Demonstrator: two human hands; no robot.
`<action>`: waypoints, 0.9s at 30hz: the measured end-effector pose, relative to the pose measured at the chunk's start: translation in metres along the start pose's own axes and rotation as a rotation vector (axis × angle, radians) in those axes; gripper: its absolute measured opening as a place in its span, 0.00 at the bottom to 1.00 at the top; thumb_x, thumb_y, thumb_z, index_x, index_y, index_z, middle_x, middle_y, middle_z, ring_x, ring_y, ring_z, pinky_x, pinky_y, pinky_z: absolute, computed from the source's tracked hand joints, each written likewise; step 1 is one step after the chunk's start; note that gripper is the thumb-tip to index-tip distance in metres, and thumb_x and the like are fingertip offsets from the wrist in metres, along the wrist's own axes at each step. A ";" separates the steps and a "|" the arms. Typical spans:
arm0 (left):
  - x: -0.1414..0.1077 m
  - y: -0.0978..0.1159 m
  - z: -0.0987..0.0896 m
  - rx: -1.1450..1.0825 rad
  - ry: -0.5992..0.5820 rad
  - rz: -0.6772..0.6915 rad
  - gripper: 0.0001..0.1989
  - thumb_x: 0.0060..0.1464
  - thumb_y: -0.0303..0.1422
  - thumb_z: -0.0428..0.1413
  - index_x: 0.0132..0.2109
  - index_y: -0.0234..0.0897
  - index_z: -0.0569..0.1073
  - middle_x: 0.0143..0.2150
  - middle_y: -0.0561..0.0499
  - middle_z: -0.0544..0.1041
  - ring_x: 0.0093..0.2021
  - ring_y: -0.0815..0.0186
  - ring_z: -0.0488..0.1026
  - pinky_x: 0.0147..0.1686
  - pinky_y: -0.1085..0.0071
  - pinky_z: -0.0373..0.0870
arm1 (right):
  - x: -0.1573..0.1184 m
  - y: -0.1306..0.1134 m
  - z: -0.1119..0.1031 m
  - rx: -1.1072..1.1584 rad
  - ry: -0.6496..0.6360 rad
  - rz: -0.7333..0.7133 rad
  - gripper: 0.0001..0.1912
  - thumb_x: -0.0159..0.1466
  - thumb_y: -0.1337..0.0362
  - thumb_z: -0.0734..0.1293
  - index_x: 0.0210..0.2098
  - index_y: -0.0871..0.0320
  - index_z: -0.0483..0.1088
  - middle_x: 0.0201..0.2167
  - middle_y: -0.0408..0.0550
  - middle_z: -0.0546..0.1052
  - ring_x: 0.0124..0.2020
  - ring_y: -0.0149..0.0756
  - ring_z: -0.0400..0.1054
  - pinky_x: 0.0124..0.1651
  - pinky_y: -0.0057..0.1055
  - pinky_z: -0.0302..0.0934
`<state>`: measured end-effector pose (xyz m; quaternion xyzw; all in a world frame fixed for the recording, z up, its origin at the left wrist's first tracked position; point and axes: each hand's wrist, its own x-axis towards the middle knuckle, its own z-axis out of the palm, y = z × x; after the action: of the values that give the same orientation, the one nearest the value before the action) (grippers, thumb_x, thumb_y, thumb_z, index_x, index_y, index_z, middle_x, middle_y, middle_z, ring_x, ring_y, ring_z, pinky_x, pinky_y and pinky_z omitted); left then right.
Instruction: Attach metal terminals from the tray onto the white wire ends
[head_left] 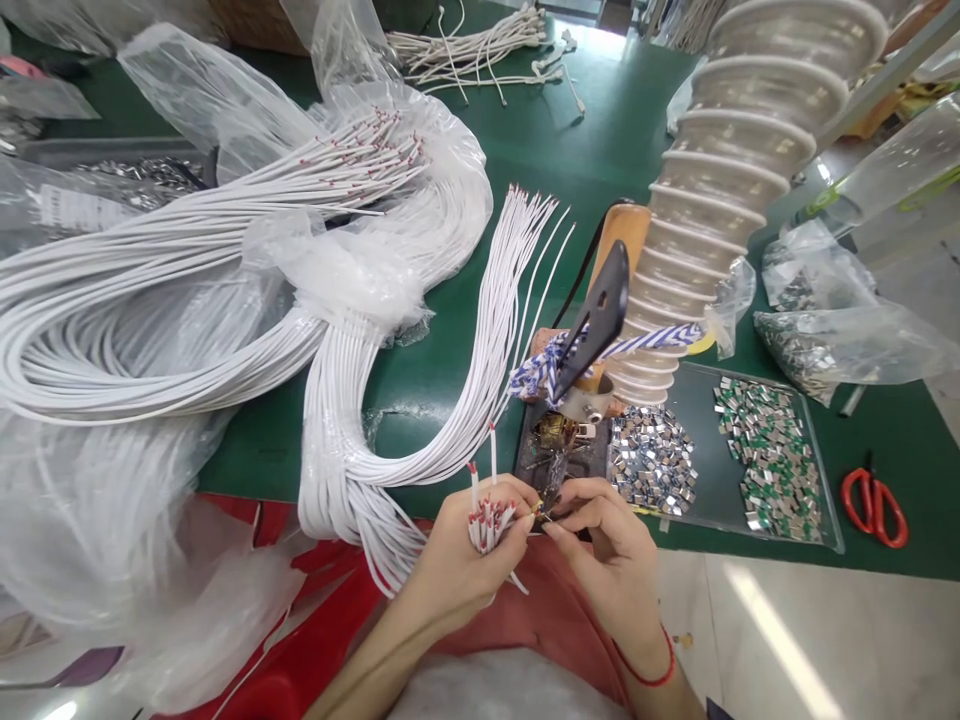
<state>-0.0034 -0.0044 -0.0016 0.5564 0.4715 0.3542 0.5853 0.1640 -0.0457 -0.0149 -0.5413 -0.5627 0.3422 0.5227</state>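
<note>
My left hand (480,540) is closed around a bundle of white cables (489,524) whose red-tipped ends stick up out of the fist. Its thumb and forefinger pinch something small and yellowish at the tips. Close against it, my right hand (604,550) has thumb and finger pressed together on a tiny piece too small to name. Just beyond the fingertips is a dark tray (534,455) holding a soldering fixture with a wooden block and a black metal plate (596,325) tied with blue-and-white cord. Small metal connectors (652,460) lie heaped right of it.
A ribbed clear hose (739,170) comes down over the work spot. On the right are a tray of green-and-silver connectors (772,455), red scissors (874,505) and bagged parts (817,300). Long bundles of white cable (150,290), partly in plastic, cover the left of the green table (600,130).
</note>
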 end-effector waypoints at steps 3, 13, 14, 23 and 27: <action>0.000 -0.001 0.000 0.004 -0.015 -0.005 0.09 0.56 0.27 0.56 0.27 0.37 0.74 0.34 0.48 0.80 0.31 0.65 0.75 0.33 0.73 0.71 | -0.002 0.001 -0.001 -0.002 -0.002 0.019 0.10 0.65 0.72 0.73 0.29 0.54 0.74 0.37 0.46 0.81 0.35 0.35 0.77 0.38 0.29 0.73; 0.001 0.008 0.002 -0.077 0.018 -0.037 0.08 0.54 0.27 0.58 0.27 0.36 0.74 0.33 0.48 0.79 0.28 0.66 0.73 0.28 0.73 0.70 | 0.003 -0.002 0.002 0.021 0.009 0.001 0.10 0.65 0.72 0.72 0.29 0.54 0.74 0.37 0.48 0.80 0.37 0.36 0.76 0.38 0.30 0.73; 0.001 0.008 0.002 -0.082 0.023 -0.030 0.08 0.54 0.27 0.58 0.27 0.36 0.75 0.33 0.48 0.79 0.28 0.66 0.74 0.29 0.73 0.71 | 0.003 -0.002 0.003 0.024 0.011 0.001 0.10 0.65 0.72 0.72 0.29 0.54 0.73 0.38 0.48 0.80 0.37 0.36 0.76 0.38 0.30 0.73; 0.002 0.002 0.003 -0.110 0.038 -0.051 0.07 0.54 0.29 0.59 0.27 0.36 0.74 0.33 0.48 0.78 0.30 0.65 0.74 0.29 0.73 0.70 | 0.001 0.001 0.004 0.049 0.019 0.009 0.11 0.64 0.75 0.72 0.31 0.53 0.73 0.40 0.46 0.81 0.41 0.35 0.77 0.43 0.28 0.74; 0.002 -0.003 0.002 -0.102 0.003 -0.091 0.07 0.54 0.29 0.58 0.27 0.36 0.73 0.34 0.47 0.78 0.29 0.66 0.72 0.28 0.72 0.68 | -0.005 0.003 0.004 0.027 0.013 0.030 0.10 0.64 0.74 0.72 0.31 0.54 0.74 0.40 0.47 0.81 0.41 0.36 0.78 0.43 0.29 0.74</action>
<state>-0.0014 -0.0039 -0.0046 0.5033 0.4783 0.3517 0.6279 0.1605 -0.0489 -0.0195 -0.5448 -0.5462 0.3542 0.5286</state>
